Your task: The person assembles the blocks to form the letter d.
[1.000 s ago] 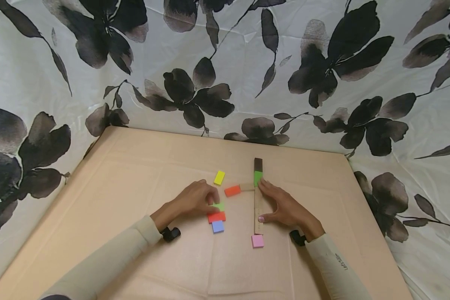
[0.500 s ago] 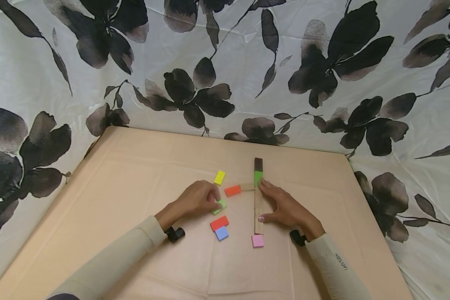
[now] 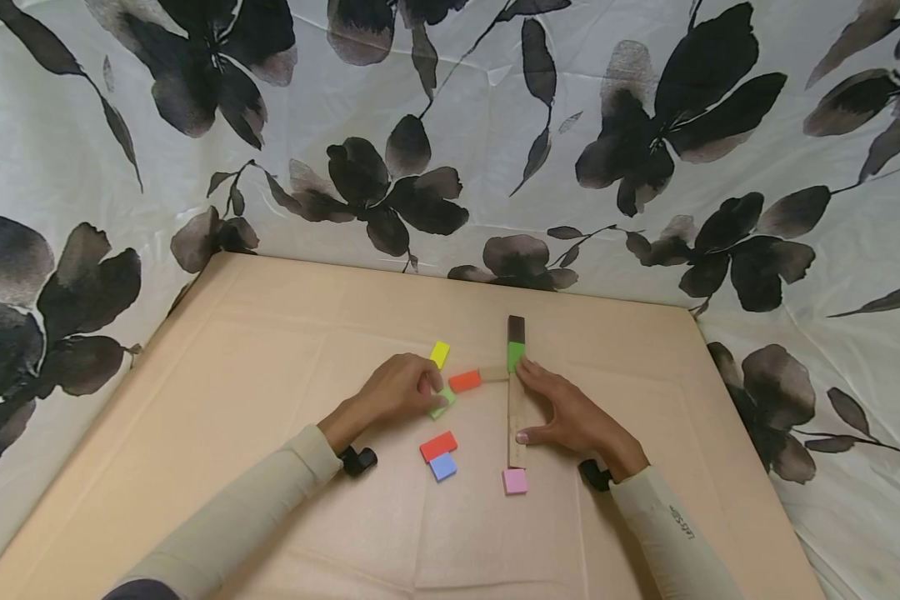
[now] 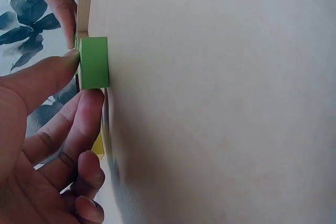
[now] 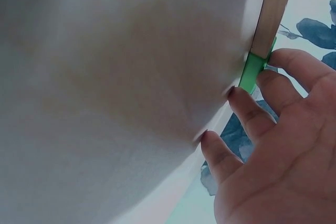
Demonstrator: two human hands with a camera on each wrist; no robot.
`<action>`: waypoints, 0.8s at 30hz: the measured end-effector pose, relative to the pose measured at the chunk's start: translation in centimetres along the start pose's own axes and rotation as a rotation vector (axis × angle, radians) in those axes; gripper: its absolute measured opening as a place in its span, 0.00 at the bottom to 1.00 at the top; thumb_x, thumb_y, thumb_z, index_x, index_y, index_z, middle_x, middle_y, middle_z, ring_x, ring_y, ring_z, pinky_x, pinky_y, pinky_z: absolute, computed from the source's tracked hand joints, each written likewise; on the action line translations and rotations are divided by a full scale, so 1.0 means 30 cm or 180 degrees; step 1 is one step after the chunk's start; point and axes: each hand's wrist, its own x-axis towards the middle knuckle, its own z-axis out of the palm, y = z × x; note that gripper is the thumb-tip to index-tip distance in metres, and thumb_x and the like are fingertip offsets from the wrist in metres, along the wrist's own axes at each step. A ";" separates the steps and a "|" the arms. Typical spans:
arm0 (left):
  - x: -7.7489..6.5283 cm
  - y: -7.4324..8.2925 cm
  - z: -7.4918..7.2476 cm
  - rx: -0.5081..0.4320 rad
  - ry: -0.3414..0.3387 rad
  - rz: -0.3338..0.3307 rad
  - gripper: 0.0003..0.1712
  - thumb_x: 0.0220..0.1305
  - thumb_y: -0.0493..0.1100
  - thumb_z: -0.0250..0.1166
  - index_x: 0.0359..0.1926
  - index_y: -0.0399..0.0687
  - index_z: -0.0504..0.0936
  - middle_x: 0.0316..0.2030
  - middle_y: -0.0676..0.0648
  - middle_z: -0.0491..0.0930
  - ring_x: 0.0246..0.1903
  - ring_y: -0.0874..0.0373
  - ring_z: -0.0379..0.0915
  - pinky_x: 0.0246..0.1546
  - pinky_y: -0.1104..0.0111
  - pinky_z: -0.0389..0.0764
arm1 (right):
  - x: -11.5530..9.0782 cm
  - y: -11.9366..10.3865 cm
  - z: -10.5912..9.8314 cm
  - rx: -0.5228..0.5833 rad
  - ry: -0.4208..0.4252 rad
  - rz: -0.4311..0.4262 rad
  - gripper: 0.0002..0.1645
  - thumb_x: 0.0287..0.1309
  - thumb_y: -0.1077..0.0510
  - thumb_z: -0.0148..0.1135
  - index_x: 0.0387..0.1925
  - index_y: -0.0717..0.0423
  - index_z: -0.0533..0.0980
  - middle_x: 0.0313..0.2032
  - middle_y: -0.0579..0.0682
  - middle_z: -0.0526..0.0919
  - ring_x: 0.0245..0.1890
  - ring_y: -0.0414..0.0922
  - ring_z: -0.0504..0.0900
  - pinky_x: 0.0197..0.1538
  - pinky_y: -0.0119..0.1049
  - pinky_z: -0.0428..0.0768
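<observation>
My left hand (image 3: 393,387) pinches a light green wooden block (image 4: 94,62) between thumb and fingertips, low over the table. In the head view that hand partly covers the block, just below a yellow block (image 3: 440,352). My right hand (image 3: 570,410) lies along the right side of a straight row of blocks, its thumb and fingers spread and touching the row. The row runs from a dark brown block (image 3: 517,328) through a green block (image 3: 516,357) and plain wood (image 3: 517,417) to a pink block (image 3: 515,482). An orange block (image 3: 465,382) and a plain wooden piece (image 3: 494,374) branch left from it.
Below the left hand lie a red block (image 3: 438,447) and a blue block (image 3: 443,467), corner against edge. All of it sits on a tan-covered table (image 3: 307,533). A white cloth with dark flowers (image 3: 495,100) hangs behind the table's far edge.
The left hand has lifted the light green block away from the red one and carried it up and slightly right. The red and blue blocks have turned and shifted slightly. The right hand stays put.
</observation>
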 end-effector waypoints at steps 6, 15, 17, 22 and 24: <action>0.007 -0.001 0.008 -0.0006 0.0043 0.0041 0.12 0.61 0.49 0.79 0.39 0.48 0.89 0.26 0.55 0.81 0.30 0.61 0.75 0.37 0.67 0.75 | 0.001 -0.001 0.001 -0.0031 0.0004 -0.0008 0.68 0.51 0.43 0.84 0.84 0.53 0.54 0.86 0.54 0.48 0.85 0.62 0.50 0.80 0.65 0.57; 0.007 0.002 0.013 -0.0012 0.0069 -0.0011 0.13 0.61 0.49 0.79 0.39 0.48 0.89 0.26 0.55 0.81 0.30 0.60 0.75 0.36 0.66 0.75 | 0.000 0.002 0.002 -0.0048 0.0000 -0.0019 0.68 0.51 0.43 0.84 0.84 0.54 0.54 0.86 0.55 0.48 0.85 0.62 0.50 0.80 0.66 0.56; 0.005 0.003 0.014 -0.0017 0.0075 -0.0020 0.13 0.61 0.49 0.79 0.39 0.48 0.89 0.26 0.55 0.81 0.29 0.60 0.75 0.35 0.66 0.75 | 0.000 0.003 0.002 -0.0051 0.0001 -0.0024 0.68 0.51 0.43 0.84 0.84 0.54 0.54 0.86 0.55 0.48 0.85 0.62 0.50 0.80 0.66 0.56; 0.002 0.003 0.018 -0.0032 0.0122 -0.0010 0.12 0.61 0.49 0.79 0.39 0.47 0.88 0.26 0.54 0.81 0.29 0.60 0.75 0.36 0.66 0.75 | 0.000 0.004 0.003 -0.0047 0.0006 -0.0029 0.68 0.51 0.43 0.84 0.84 0.54 0.54 0.86 0.55 0.48 0.85 0.63 0.50 0.80 0.66 0.57; 0.001 0.000 0.019 -0.0028 0.0129 -0.0008 0.12 0.61 0.49 0.78 0.39 0.48 0.88 0.26 0.54 0.81 0.30 0.60 0.75 0.36 0.67 0.75 | 0.000 0.004 0.004 -0.0036 0.0005 -0.0027 0.68 0.51 0.43 0.84 0.84 0.54 0.54 0.86 0.55 0.48 0.85 0.63 0.50 0.80 0.66 0.56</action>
